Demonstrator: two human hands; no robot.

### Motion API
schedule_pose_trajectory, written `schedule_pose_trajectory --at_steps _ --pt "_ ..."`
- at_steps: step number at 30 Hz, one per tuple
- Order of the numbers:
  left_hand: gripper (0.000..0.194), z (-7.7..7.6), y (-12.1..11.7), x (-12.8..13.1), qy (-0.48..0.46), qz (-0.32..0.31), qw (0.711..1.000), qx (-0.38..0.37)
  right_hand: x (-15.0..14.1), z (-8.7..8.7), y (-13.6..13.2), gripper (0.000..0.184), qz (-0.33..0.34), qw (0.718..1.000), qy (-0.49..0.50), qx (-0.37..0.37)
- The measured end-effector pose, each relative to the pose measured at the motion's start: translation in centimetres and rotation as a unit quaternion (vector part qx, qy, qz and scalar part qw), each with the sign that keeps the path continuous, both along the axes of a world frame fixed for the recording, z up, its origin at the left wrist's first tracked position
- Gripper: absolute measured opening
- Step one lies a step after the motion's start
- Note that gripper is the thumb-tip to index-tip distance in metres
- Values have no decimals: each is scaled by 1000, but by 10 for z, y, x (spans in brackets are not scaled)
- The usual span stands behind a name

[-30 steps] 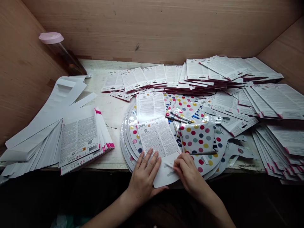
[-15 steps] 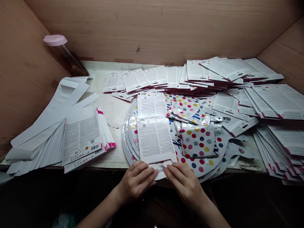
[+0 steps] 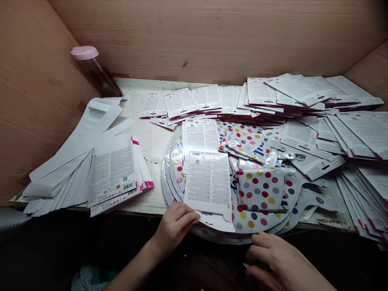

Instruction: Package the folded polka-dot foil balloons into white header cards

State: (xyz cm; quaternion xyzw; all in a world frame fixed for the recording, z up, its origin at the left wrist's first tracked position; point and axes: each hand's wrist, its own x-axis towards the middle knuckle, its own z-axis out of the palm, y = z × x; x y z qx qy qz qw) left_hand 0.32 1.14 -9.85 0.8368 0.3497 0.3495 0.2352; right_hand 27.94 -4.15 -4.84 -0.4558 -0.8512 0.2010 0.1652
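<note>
A white printed card lies on a stack of round polka-dot foil balloons at the table's front edge. My left hand pinches the card's near left corner, fingers curled over it. My right hand hangs below the table edge to the right, fingers loosely spread, touching nothing I can make out. A folded polka-dot balloon lies just right of the card. A second printed card lies behind the first.
Finished card packs and flat white card blanks lie fanned at the left. Many printed cards cover the back and right of the table. A pink-capped bottle leans in the back left corner. Wooden walls enclose the table.
My right hand left the card's bottom flap and dropped down and right, below the table edge. My left hand stayed at the card's near left corner. The view shifted slightly left.
</note>
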Motion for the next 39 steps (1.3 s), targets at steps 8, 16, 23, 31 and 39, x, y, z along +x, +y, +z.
schedule_pose_trajectory --at_steps 8,16,23,31,39 --pt "12 1 1 2 17 37 998 -52 -52 -28 23 15 -142 979 146 -9" --pt "50 7 -4 11 97 320 933 -135 -73 -45 34 27 -320 944 57 62" --pt "36 20 -6 -1 114 269 912 -288 -76 -57 28 23 -325 940 51 86" --pt "35 28 -14 3 -199 182 820 -505 -73 -70 26 18 -320 930 77 163" --pt "39 137 128 -40 -144 211 917 -308 -45 -45 17 27 -237 933 162 218"
